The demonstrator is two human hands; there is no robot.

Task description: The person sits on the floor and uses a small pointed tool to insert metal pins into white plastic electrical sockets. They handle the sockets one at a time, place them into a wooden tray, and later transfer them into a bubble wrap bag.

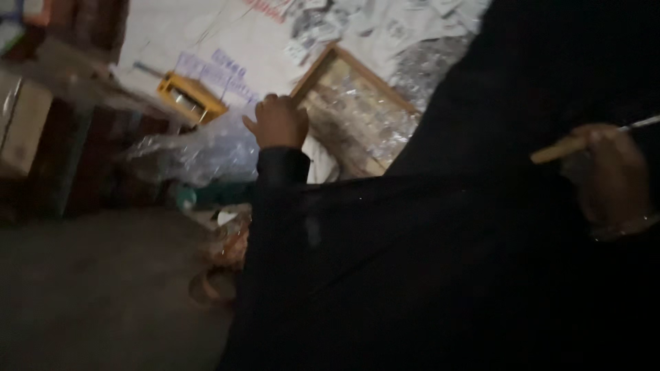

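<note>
While left hand (pixel 278 121) grips frame (pixel 357 113) edge | right hand (pixel 608 175) holds tool (pixel 574 144)

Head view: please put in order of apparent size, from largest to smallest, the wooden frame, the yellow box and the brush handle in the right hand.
1. Wooden frame, clearly the largest, though the left hand and dark sleeve hide part of it.
2. Yellow box.
3. Brush handle in the right hand; it is nearer the camera and partly hidden, so its rank against the box is unsure.
</note>
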